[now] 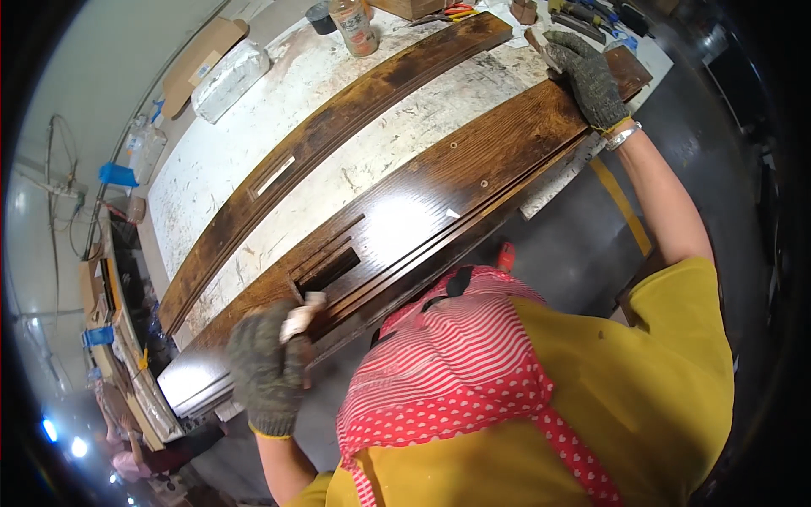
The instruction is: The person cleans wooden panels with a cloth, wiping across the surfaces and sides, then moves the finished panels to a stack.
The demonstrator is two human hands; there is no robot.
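Observation:
A long dark-brown wooden board (498, 139) with grooves and a rectangular cutout lies slantwise along the near edge of the table. My left hand (269, 367), in a dark mottled knit glove, is closed on a pale folded piece (302, 316), cloth or paper, beside the cutout; its edges are slightly blurred. At the board's far right end is my gloved right hand (589, 78), its fingers curled around a thin brownish piece (542, 51) whose kind I cannot make out. Behind lies a second, curved-looking brown board (338, 118) with a narrow slot.
The white stained table (220, 160) carries a jar (353, 29), a roll of dark tape (320, 17), a wrapped silver block (230, 80) and red-yellow pliers (456, 12). Several tools (583, 17) lie at the back right. Another person (139, 460) is at the lower left.

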